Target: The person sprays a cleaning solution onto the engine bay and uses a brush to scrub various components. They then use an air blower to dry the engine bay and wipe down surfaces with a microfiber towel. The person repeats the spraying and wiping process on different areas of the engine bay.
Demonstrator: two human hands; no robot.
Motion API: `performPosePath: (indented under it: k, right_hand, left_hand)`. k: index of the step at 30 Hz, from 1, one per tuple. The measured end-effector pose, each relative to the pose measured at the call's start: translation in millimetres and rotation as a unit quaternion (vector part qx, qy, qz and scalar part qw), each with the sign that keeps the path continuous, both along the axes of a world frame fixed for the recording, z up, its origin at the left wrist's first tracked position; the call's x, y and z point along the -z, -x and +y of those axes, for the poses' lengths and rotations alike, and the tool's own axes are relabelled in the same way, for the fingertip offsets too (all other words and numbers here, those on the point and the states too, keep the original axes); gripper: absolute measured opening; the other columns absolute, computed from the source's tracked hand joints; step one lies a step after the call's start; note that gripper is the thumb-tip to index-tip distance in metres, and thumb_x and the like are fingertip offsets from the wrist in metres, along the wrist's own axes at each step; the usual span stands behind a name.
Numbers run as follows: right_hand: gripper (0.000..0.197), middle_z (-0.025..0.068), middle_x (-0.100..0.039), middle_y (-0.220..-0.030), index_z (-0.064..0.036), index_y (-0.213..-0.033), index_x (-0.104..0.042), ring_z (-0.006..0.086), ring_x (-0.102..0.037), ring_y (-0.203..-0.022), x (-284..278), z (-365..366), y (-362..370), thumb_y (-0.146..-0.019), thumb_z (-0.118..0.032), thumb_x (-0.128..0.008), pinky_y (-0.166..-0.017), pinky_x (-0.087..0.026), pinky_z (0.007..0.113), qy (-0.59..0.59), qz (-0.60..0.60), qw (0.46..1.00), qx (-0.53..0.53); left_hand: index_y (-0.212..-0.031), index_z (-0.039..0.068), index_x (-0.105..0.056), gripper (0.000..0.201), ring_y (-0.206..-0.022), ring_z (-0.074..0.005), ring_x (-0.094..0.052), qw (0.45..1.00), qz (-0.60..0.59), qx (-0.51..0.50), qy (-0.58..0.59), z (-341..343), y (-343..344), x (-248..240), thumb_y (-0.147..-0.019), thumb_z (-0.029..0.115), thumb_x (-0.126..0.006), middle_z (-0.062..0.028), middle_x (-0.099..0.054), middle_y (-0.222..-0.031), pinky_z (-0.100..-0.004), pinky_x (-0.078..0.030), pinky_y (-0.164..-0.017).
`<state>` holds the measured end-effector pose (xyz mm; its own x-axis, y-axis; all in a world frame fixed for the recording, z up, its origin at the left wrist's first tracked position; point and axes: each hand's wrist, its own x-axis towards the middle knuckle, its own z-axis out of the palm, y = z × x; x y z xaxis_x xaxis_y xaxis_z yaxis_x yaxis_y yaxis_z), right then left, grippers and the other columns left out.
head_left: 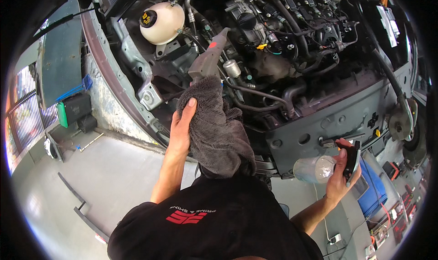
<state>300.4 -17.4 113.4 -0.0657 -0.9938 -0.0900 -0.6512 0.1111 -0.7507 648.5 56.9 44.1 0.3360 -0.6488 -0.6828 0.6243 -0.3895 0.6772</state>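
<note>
My left hand (pixel 181 127) is closed on a dark grey microfibre towel (pixel 219 136), thumb lying on top. Out of the towel's far end sticks a long, tapering grey plastic part (pixel 207 61) with a red mark; the towel hides its near end and most of my left fingers. To the right, my right hand (pixel 338 180) grips a clear spray bottle (pixel 312 169) by its black trigger head. The bottle is tilted on its side, its body toward my left, in front of the car's front panel (pixel 319 127).
Ahead lies an open engine bay with hoses and an engine (pixel 292 27). A white coolant tank (pixel 166 25) with a black cap sits at its left. Blue cloth (pixel 373 196) and tools lie at right. A dark strip (pixel 84 207) lies on the left floor.
</note>
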Motion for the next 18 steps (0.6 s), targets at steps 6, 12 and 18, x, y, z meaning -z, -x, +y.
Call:
performPosePath:
  k: [6,12,18]
  right_hand:
    - [0.014,0.0049,-0.070,-0.092,0.0036,-0.107,-0.070,0.0089,-0.059,-0.084,-2,-19,-21,-0.098,-0.006,-0.064,-0.078,-0.047,0.026,-0.049,-0.021,0.999,0.004]
    - [0.028,-0.0007,-0.062,-0.076,0.0033,-0.105,-0.070,0.0076,-0.050,-0.072,28,-71,-55,-0.098,-0.024,-0.070,-0.065,-0.043,0.026,-0.136,-0.098,0.985,-0.046]
    - [0.043,0.0246,-0.073,-0.098,-0.0009,-0.101,-0.075,0.0455,-0.068,-0.097,68,-130,-131,-0.092,-0.042,-0.065,-0.085,-0.054,0.051,-0.141,0.105,0.981,-0.080]
  left_hand:
    - [-0.131,-0.006,-0.062,0.044,-0.102,-0.0197,-0.070,0.999,-0.005,0.033,-0.012,6,15,-17,-0.106,0.029,-0.056,-0.0141,-0.071,-0.118,-0.0330,-0.055,-0.092]
    - [-0.127,-0.006,-0.064,0.043,-0.099,-0.0168,-0.069,0.995,-0.029,0.085,0.038,1,26,-29,-0.105,0.030,-0.057,-0.0115,-0.072,-0.114,-0.0301,-0.054,-0.089]
    - [-0.127,-0.006,-0.064,0.043,-0.097,-0.0163,-0.069,0.990,-0.047,0.123,0.046,-20,27,-45,-0.105,0.031,-0.057,-0.0113,-0.072,-0.113,-0.0300,-0.054,-0.088]
